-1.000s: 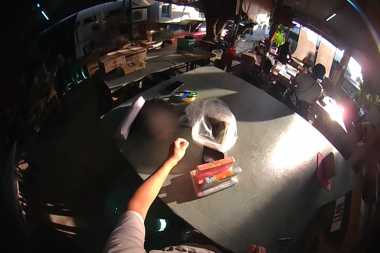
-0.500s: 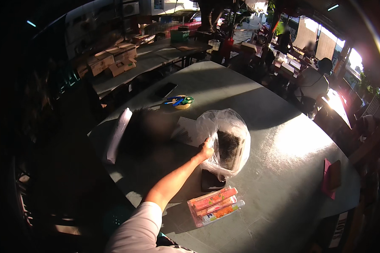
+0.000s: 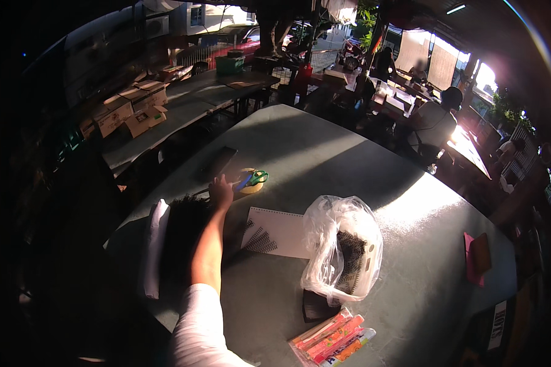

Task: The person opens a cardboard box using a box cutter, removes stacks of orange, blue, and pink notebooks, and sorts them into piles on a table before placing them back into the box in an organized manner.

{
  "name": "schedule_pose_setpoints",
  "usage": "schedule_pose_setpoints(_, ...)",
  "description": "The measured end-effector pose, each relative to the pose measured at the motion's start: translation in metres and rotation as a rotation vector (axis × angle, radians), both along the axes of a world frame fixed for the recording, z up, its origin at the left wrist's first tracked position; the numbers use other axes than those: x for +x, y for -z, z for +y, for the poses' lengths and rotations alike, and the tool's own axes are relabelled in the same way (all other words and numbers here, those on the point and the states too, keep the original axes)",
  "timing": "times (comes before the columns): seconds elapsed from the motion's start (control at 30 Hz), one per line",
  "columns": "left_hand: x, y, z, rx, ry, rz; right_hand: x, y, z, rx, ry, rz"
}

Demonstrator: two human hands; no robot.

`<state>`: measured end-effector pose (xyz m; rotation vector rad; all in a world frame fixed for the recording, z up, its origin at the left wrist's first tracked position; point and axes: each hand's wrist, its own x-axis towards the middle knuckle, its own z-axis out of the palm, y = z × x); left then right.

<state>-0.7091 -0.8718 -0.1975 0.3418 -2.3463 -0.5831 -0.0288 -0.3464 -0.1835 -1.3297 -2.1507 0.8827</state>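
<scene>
My left hand (image 3: 221,192) reaches over the far left of the table, its fingers partly stretched and in shade. It is beside scissors with blue and green handles (image 3: 254,178), which lie on a yellowish tape roll (image 3: 249,188). A dark phone (image 3: 221,160) lies just beyond the fingertips. Near my forearm is a white spiral-bound pad (image 3: 283,229) with black coil strips (image 3: 261,240) on it. A clear plastic bag (image 3: 322,257) holding black coils (image 3: 351,257) and pale sheets overlaps the pad. My right hand is out of view.
A rolled white bundle (image 3: 155,248) and a dark bristly mass (image 3: 187,238) lie left of my arm. Nearer are a black pouch (image 3: 317,306) and colourful packets (image 3: 333,339). A pink-and-brown object (image 3: 479,257) stands at right. Cardboard boxes (image 3: 128,107) sit on another table; people sit beyond.
My left hand has let go of the plastic bag and moved left and away to the scissors. The view has shifted; the bag's opening has slumped and more of the pad shows.
</scene>
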Motion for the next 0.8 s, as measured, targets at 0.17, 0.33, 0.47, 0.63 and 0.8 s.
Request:
schedule_pose_setpoints(0.17,-0.004,-0.01,-0.013,0.01,0.063,-0.022,-0.158,-0.086,-0.01,0.345,-0.322,0.052)
schedule_pose_setpoints(0.33,0.006,-0.041,0.002,-0.004,0.163,-0.048,-0.313,-0.158,-0.119,0.523,-0.971,0.343)
schedule_pose_setpoints(0.47,-0.004,-0.007,-0.044,-0.082,0.382,-0.063,-0.382,-0.197,-0.205,0.623,-1.409,0.494)
schedule_pose_setpoints(0.63,0.054,-0.099,-0.002,-0.085,0.258,0.2,-0.41,-0.204,-0.205,0.594,-1.375,0.401)
schedule_pose_setpoints(0.8,0.193,-0.195,0.052,0.681,0.992,-0.117,-0.423,-0.184,-0.246,0.506,-1.261,0.349)
